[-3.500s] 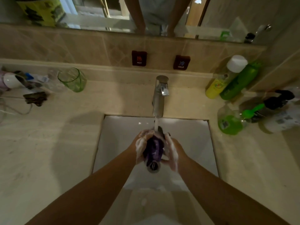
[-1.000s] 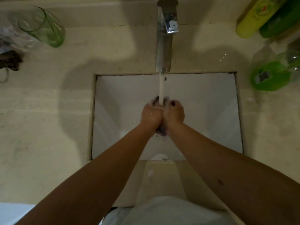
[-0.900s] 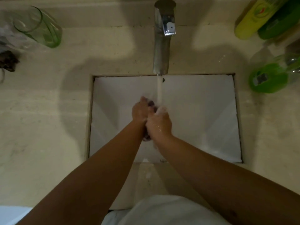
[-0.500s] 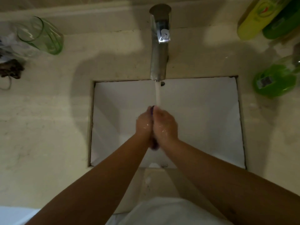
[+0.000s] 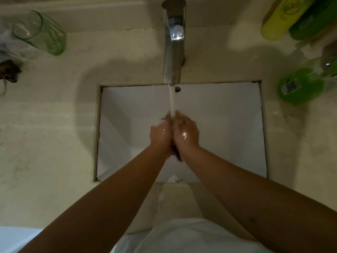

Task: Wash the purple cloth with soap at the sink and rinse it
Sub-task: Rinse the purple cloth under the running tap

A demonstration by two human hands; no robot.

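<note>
My left hand [image 5: 161, 136] and my right hand [image 5: 186, 133] are pressed together over the white sink basin [image 5: 228, 125], both wet and glistening. The purple cloth [image 5: 176, 154] is squeezed between the palms; only a dark sliver of it shows below the heels of the hands. Water [image 5: 171, 99] runs from the chrome tap [image 5: 174, 42] straight onto the fingertips. Most of the cloth is hidden inside my hands.
A green glass [image 5: 43, 35] lies at the back left of the beige counter [image 5: 45, 134]. Yellow and green bottles [image 5: 284, 17] stand at the back right, with a green soap dispenser [image 5: 302, 86] beside the basin. A dark object [image 5: 9, 71] sits at the left edge.
The hands, earlier foamy around the exposed cloth, now clasp it tightly with the foam gone. They have rubbed back and forth under the stream and stay beneath it.
</note>
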